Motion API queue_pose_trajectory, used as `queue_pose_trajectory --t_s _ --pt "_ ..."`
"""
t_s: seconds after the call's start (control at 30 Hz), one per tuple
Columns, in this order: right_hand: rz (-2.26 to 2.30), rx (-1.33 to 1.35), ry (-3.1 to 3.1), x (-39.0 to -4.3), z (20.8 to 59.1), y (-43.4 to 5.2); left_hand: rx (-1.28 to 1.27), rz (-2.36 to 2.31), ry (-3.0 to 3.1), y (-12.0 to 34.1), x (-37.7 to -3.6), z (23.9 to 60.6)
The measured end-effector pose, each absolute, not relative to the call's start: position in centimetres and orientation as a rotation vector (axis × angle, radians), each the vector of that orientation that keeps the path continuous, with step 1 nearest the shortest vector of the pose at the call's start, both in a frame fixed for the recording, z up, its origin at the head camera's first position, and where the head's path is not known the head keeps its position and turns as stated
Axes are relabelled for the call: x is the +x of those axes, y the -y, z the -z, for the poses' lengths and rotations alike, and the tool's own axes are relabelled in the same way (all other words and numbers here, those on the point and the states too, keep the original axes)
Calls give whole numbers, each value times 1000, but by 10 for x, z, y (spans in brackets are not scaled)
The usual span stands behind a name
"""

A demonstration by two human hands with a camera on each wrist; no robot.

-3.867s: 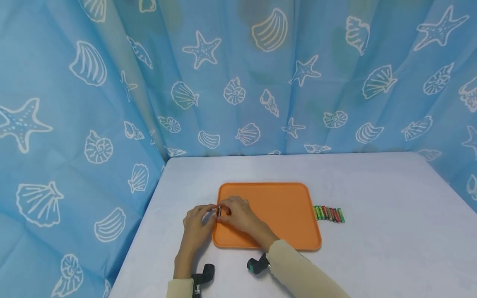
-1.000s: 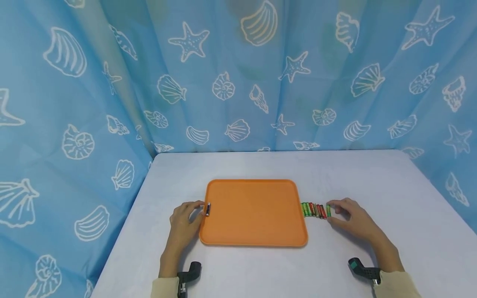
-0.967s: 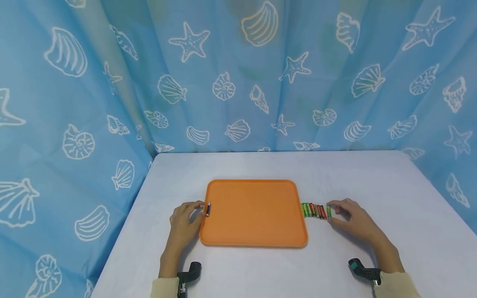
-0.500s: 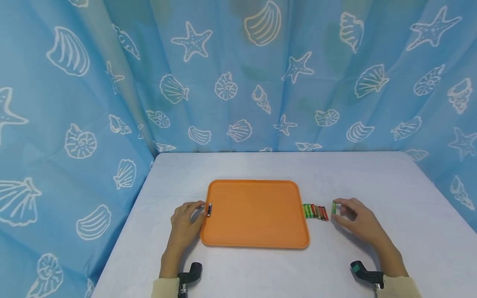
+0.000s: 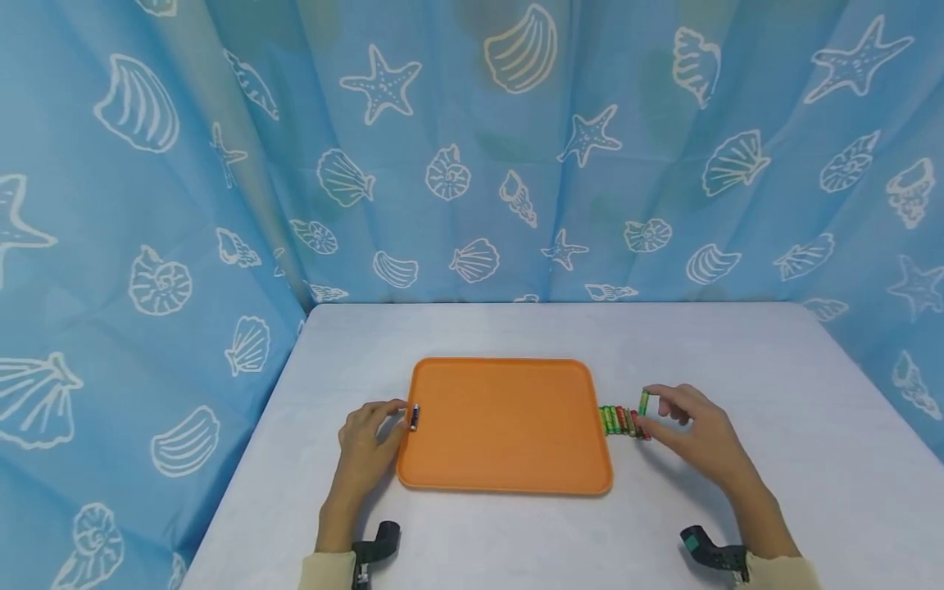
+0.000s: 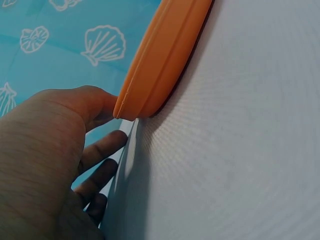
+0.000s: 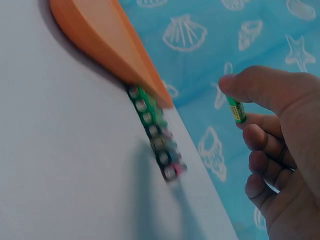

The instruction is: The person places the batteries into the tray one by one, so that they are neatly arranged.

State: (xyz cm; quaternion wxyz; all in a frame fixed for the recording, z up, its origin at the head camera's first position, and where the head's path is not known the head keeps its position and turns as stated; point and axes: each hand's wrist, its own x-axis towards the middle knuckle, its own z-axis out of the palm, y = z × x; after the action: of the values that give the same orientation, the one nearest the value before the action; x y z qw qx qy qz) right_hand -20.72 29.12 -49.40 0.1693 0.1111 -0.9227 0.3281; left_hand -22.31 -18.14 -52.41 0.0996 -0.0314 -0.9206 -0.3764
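Observation:
In the head view my right hand (image 5: pixel 693 426) pinches a green battery (image 5: pixel 644 402) between thumb and fingertips, held above the end of the battery row. The right wrist view shows this green battery (image 7: pixel 236 110) raised off the table, with the other fingers curled loosely. My left hand (image 5: pixel 366 438) rests at the left rim of an orange tray (image 5: pixel 509 426), thumb and index fingertips touching the rim. The left wrist view has the thumb against the tray's outer edge (image 6: pixel 160 60), the other fingers relaxed below. One dark battery (image 5: pixel 415 417) lies inside the tray along its left side.
Several green and red batteries (image 5: pixel 619 420) lie side by side in a row on the white table (image 5: pixel 516 533), running out from the tray's right rim. A blue curtain (image 5: pixel 472 164) printed with shells and starfish hangs behind and to the left.
My right hand has left the tray's left side, taken the green battery from the row's right end, drawn it right, then lifted it back leftward. The left hand stays at the tray rim.

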Motion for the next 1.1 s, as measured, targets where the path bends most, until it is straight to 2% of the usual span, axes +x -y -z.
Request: queue_pose_trajectory --t_s 0.53,1.1 --pt "-990 383 2742 -211 482 -243 -54 1112 2731 178 -227 523" --pt "-997 587 2761 -221 501 -192 -66 1116 2729 180 -223 524"
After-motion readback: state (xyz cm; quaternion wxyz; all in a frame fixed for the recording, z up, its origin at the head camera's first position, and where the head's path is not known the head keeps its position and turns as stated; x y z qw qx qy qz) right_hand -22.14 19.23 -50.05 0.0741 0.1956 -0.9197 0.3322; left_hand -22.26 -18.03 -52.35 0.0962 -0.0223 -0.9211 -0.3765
